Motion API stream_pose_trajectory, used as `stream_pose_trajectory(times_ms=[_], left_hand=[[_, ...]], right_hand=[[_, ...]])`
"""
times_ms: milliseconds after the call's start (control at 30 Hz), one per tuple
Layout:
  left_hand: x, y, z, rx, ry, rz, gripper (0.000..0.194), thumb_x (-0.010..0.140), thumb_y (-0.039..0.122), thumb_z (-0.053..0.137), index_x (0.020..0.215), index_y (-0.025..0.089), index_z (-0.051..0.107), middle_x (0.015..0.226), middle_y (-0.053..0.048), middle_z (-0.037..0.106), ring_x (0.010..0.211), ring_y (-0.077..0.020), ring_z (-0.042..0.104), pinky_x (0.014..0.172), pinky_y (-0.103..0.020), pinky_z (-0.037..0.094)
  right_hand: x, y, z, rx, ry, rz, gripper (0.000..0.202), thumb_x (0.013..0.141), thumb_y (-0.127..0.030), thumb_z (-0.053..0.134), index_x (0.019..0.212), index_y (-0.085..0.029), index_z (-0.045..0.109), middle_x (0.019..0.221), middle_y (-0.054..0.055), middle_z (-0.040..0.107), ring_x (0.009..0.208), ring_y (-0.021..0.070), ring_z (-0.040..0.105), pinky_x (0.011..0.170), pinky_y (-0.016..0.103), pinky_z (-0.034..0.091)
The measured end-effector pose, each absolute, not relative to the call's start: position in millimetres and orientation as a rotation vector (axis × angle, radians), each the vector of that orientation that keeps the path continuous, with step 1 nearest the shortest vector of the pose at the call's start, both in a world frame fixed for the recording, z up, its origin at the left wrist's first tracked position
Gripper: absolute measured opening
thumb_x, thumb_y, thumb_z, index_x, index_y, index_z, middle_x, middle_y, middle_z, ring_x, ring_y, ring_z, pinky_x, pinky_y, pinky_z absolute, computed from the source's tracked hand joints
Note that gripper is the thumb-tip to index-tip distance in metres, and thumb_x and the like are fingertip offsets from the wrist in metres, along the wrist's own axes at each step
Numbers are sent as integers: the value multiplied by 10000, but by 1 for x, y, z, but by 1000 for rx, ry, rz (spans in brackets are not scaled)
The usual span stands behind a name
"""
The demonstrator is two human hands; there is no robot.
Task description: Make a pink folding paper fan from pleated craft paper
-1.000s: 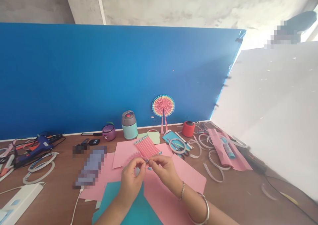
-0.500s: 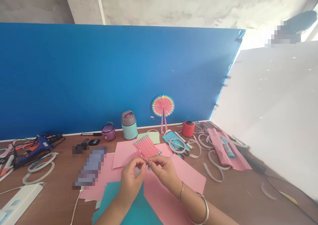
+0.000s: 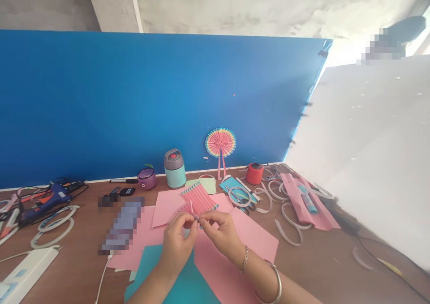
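My left hand point(image 3: 179, 239) and my right hand point(image 3: 220, 230) meet at the middle, thumbs and forefingers pinched together on the near edge of pleated pink paper point(image 3: 201, 197) with blue-edged folds. The exact spot they pinch is small and partly hidden by the fingertips. Beneath my hands lie pink sheets point(image 3: 251, 239) and a teal sheet point(image 3: 183, 279). Behind them a finished round pleated fan point(image 3: 221, 143) with two pink handles stands against the blue panel.
A turquoise jar point(image 3: 175, 172), a purple cup point(image 3: 147, 179) and a red container point(image 3: 254, 174) stand along the back. At the left are a blue glue gun point(image 3: 50, 201), a phone point(image 3: 124, 225) and a power strip point(image 3: 32, 275). White strips point(image 3: 290, 232) curl at right.
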State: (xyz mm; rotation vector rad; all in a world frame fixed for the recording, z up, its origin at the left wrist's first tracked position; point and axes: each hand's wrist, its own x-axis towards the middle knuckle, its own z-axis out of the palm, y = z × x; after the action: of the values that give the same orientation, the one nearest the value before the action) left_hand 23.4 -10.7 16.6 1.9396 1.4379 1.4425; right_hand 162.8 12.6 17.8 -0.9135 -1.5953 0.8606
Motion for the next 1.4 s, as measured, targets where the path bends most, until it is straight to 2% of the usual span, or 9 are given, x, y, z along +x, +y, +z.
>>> stream_pose_trajectory(times_ms=[433,900,1200,1400], left_hand=[[25,-12,13,1993,1570,1424,136,825,219,450,693,210,483,634,21,490,612,-142,495,595,-252,443],[25,-13,14,2014,1537,1436,125,830,216,451,709,211,480,657,10,514,631,-147,515,611,-261,458],[27,-14,13,1987,1560,1469,133,819,200,452,689,212,477,633,21,499,613,-140,505,587,-241,444],[27,-12,14,1943,1471,1527,137,804,174,439,676,209,475,635,24,487,610,-133,482,588,-237,441]], right_hand=[[164,10,17,-848,-1808,524,194,804,-152,526,816,-217,709,641,15,674,587,129,580,565,242,453],[164,9,19,-867,-1829,509,187,827,-198,512,799,-211,697,630,21,669,585,132,584,555,245,451],[163,8,18,-829,-1854,466,207,831,-181,499,850,-218,701,683,34,688,636,150,604,621,277,462],[161,8,18,-901,-1738,685,186,788,-176,534,778,-211,716,680,26,701,623,138,607,568,238,470]])
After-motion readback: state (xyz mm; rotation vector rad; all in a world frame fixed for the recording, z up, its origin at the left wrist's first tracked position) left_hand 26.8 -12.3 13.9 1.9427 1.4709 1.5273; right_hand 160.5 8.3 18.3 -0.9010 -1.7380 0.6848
